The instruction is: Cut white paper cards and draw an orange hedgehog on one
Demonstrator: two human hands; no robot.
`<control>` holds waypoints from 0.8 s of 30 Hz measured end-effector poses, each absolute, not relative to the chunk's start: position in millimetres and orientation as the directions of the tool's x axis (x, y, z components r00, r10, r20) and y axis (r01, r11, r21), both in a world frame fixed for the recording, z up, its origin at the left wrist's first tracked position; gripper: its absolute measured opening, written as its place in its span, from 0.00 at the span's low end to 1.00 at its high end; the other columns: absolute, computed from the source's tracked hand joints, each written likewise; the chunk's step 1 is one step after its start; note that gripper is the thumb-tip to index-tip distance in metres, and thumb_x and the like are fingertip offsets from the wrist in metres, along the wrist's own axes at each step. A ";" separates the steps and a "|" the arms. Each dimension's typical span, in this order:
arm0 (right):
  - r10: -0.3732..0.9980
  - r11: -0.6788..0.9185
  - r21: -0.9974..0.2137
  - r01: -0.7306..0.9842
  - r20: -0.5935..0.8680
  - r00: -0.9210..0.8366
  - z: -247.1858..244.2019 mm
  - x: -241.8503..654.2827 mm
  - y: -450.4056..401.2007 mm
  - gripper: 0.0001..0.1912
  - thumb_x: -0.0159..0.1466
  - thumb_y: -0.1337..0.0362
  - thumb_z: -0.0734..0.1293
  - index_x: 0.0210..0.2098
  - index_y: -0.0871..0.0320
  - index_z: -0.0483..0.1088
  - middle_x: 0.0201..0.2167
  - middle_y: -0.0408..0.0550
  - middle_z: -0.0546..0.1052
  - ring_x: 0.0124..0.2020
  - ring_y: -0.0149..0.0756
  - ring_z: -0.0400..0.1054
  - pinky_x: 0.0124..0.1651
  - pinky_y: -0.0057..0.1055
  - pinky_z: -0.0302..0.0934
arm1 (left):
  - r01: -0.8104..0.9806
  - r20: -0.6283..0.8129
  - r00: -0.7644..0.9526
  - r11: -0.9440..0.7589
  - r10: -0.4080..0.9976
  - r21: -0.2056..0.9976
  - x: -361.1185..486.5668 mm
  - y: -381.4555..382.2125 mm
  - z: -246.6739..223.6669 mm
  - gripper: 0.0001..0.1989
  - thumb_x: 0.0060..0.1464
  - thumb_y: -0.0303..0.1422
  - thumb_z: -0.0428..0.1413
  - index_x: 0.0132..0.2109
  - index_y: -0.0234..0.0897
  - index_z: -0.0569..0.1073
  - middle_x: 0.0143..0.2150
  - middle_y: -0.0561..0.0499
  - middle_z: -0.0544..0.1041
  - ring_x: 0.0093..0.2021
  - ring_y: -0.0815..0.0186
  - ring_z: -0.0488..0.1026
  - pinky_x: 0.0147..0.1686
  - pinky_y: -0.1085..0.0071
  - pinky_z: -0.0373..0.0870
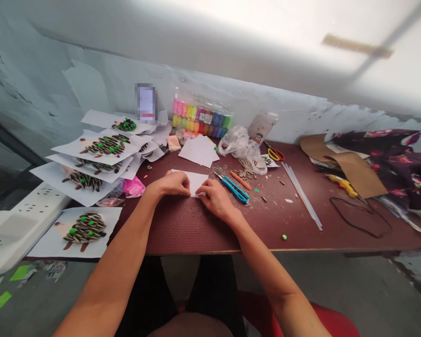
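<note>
A small sheet of white paper [198, 181] lies on the dark red table in front of me. My left hand [175, 183] has its fingertips pinched at the sheet's near left edge. At the near right edge, the bent fingers and thumb of my right hand [213, 195] close on the same sheet. Both hands partly cover the paper. Just right of my right hand lie a blue-handled tool [234, 188] with a metal tip and a slim orange tool [240, 179]. Beyond the hands is a stack of white sheets [198, 151].
Sunflower-seed hedgehog pictures [105, 144] are piled at left; another hedgehog picture [84, 229] lies nearer. Coloured clay packs [201, 119], a plastic bag [241, 144], loose seeds [243, 175] and scissors [275, 154] sit behind. Glue sticks [301, 195] and a yellow glue gun [344, 185] are right.
</note>
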State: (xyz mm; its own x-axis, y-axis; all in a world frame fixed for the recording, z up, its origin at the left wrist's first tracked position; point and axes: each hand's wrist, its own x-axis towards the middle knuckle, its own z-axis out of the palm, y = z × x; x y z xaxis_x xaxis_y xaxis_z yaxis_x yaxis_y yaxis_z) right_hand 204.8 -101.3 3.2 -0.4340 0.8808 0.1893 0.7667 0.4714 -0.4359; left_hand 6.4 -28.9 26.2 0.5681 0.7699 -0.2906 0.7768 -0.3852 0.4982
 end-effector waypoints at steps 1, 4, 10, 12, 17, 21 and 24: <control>0.857 0.514 -0.404 0.757 0.195 -0.477 3.3 204.3 -102.9 0.10 0.67 0.72 0.66 0.41 0.56 0.80 0.40 0.50 0.73 0.43 0.37 0.63 0.48 0.32 0.56 | 0.778 -0.286 0.565 -0.386 0.774 0.495 6.4 -28.9 26.1 0.08 0.45 0.39 0.61 0.26 0.41 0.79 0.24 0.54 0.78 0.32 0.61 0.74 0.51 0.63 0.63; 0.812 0.582 -0.305 0.753 0.167 -0.559 5.6 203.5 -108.3 0.14 0.69 0.71 0.63 0.45 0.55 0.80 0.42 0.52 0.73 0.44 0.40 0.62 0.49 0.35 0.55 | 0.782 -0.279 0.560 -0.386 0.780 0.490 6.0 -28.7 24.2 0.08 0.45 0.39 0.61 0.26 0.41 0.79 0.24 0.54 0.78 0.32 0.62 0.74 0.50 0.63 0.64; 0.795 0.607 -0.137 0.783 0.085 -0.601 12.6 207.6 -119.2 0.20 0.70 0.72 0.60 0.55 0.50 0.76 0.47 0.54 0.72 0.45 0.42 0.60 0.49 0.38 0.53 | 0.811 -0.185 0.490 -0.367 0.852 0.456 2.3 -26.5 15.3 0.21 0.40 0.45 0.65 0.43 0.43 0.80 0.43 0.48 0.81 0.47 0.52 0.74 0.53 0.59 0.64; 0.795 0.606 -0.108 0.788 0.074 -0.602 13.4 208.9 -120.8 0.21 0.70 0.72 0.60 0.57 0.50 0.75 0.50 0.55 0.72 0.47 0.43 0.59 0.50 0.39 0.53 | 0.850 -0.125 0.434 -0.360 0.892 0.385 -0.2 -26.1 12.9 0.37 0.36 0.48 0.68 0.56 0.45 0.76 0.59 0.42 0.75 0.61 0.43 0.67 0.59 0.53 0.60; 0.797 0.603 -0.130 0.787 0.074 -0.599 12.0 214.7 -120.3 0.23 0.69 0.73 0.61 0.58 0.47 0.74 0.53 0.54 0.70 0.49 0.44 0.59 0.52 0.39 0.53 | 0.874 -0.179 0.422 -0.348 0.889 0.338 -9.1 -23.7 5.3 0.59 0.38 0.56 0.65 0.74 0.46 0.52 0.78 0.38 0.41 0.75 0.39 0.39 0.68 0.45 0.40; 0.809 0.588 -0.175 0.790 0.104 -0.579 10.4 226.1 -120.8 0.20 0.69 0.72 0.62 0.55 0.48 0.76 0.52 0.53 0.71 0.48 0.43 0.59 0.53 0.39 0.53 | 0.882 -0.255 0.412 -0.312 0.875 0.353 -15.1 -19.7 -1.6 0.61 0.39 0.60 0.63 0.75 0.46 0.48 0.78 0.37 0.38 0.76 0.40 0.35 0.69 0.46 0.40; 0.796 0.606 -0.164 0.778 0.131 -0.592 9.3 234.9 -123.5 0.20 0.70 0.73 0.61 0.53 0.49 0.77 0.49 0.53 0.72 0.49 0.42 0.60 0.53 0.39 0.53 | 0.881 -0.258 0.414 -0.312 0.873 0.356 -17.8 -17.2 -3.4 0.61 0.38 0.60 0.64 0.75 0.47 0.49 0.77 0.38 0.39 0.76 0.40 0.35 0.69 0.45 0.40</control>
State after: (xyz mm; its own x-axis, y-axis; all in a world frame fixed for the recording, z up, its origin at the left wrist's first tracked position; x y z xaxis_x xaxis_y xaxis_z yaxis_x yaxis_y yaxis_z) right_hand 234.9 -123.5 9.3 -0.5915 0.7955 0.1313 0.7784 0.6059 -0.1643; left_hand -17.8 -17.2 -3.4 0.4137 0.8730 -0.2584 0.8808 -0.3120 0.3561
